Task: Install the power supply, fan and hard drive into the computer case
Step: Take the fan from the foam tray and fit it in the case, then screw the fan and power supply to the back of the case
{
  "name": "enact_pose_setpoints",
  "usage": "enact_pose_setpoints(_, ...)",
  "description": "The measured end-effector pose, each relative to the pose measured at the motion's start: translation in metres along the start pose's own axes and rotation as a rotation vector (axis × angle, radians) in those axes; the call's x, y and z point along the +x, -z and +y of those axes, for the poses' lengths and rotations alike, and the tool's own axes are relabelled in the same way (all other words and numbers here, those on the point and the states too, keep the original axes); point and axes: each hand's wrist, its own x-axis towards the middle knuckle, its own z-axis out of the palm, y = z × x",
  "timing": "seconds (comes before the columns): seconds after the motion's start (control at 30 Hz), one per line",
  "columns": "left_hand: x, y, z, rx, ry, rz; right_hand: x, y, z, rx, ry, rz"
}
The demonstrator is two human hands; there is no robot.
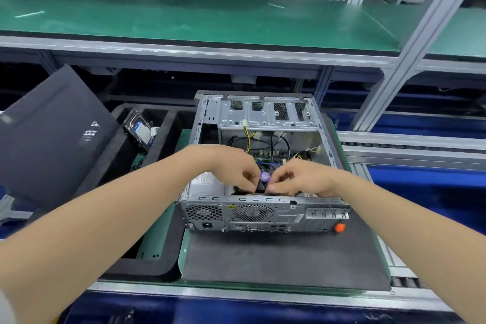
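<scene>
Both hands work just inside the rear wall of the open grey sheet-metal computer case [263, 208], which lies on its side on a dark mat [276, 258] on the counter. Between them is the small black plastic fan with a round purple hub label [264, 179]. The left hand [236, 168] pinches its left edge and the right hand [297, 179] its right edge, so each grip is narrow and closed on the fan, with fingers curled. The 2 hands are about equally near it.

The round perforated grille [252, 212] in the case's rear wall sits directly below and just toward the camera from the fan. The purple label shows from above (so the fan's flat face seems tipped upward, not yet parallel to that wall). My judgement is that the next move is a short drop and a tilt. The fan goes down behind the grille with its face turned square to the rear wall.

The silver box-shaped power supply [207, 184] already sits in the case's rear left corner, touching that wall. The shiny hard drive with a blue-and-white label [140, 130] waits well left of the case, in a black foam tray [157, 265].
</scene>
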Motion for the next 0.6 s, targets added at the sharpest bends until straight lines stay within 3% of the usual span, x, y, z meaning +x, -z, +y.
enact_pose_setpoints(0.17, 0.011, -0.005, -0.002, 0.038, -0.091, 0.072, -0.024, 0.008, -0.005, 0.047, -0.055, 0.354)
enact_pose_setpoints(0.33, 0.022, -0.010, -0.004, 0.003, -0.112, 0.132, -0.064, 0.025, 0.028, 0.004, -0.205, 1.106)
enact_pose_setpoints(0.4, 0.024, -0.012, -0.005, -0.006, -0.088, 0.153, -0.081, 0.027, 0.049, 0.155, -0.289, 1.358)
enact_pose_setpoints(0.47, 0.024, -0.015, -0.003, -0.009, -0.068, 0.165, -0.094, 0.022, 0.071, 0.287, -0.382, 1.389)
enact_pose_setpoints(0.6, 0.025, -0.019, -0.001, -0.018, -0.013, 0.193, -0.088, -0.011, 0.122, 0.281, -0.613, 1.085)
